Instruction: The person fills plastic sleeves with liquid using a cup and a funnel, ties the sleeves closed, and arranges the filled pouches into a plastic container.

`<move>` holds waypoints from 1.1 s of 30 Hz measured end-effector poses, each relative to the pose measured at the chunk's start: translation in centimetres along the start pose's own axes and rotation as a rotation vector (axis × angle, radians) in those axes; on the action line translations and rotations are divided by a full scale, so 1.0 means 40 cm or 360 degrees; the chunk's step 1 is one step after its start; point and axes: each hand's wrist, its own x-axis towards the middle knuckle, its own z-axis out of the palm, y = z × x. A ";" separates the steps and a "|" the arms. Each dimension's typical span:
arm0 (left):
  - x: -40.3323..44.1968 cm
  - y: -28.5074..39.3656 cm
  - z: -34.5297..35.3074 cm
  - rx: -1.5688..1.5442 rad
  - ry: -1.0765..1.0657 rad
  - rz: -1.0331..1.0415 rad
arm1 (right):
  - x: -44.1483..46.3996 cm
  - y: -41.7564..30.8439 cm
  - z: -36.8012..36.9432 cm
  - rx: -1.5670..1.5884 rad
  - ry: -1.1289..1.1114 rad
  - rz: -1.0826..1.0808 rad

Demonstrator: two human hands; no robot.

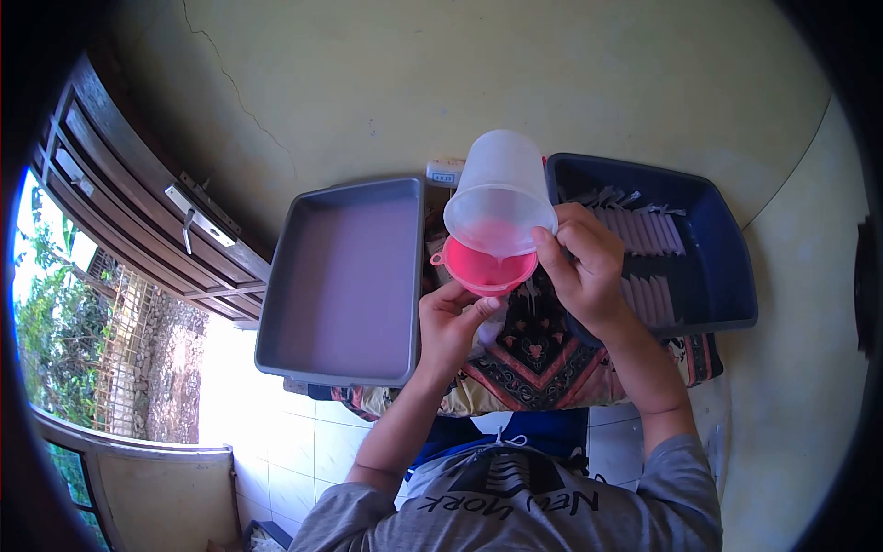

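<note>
My right hand [587,262] grips the rim of a translucent plastic cup [501,179], tipped with its mouth down over a red funnel [486,269]. A pinkish liquid shows at the lower lip of the cup. My left hand [452,322] is closed around the funnel from below, thumb on its front side. Under the funnel hangs what looks like a clear plastic bag [490,329] with pale purple contents, partly hidden by my left hand. Whether my left fingers also pinch the bag, I cannot tell.
On the left stands a grey tray [418,276] of pale purple liquid. A dark blue tray [722,267] at right contains several filled purple plastic tubes [644,230]. Between them lies a patterned cloth [543,368]. A white box [444,172] sits against the wall behind.
</note>
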 end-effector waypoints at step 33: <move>-0.020 -0.008 -0.033 0.0008 0.0028 0.0017 | -0.118 -0.032 0.054 0.0564 0.0637 0.0802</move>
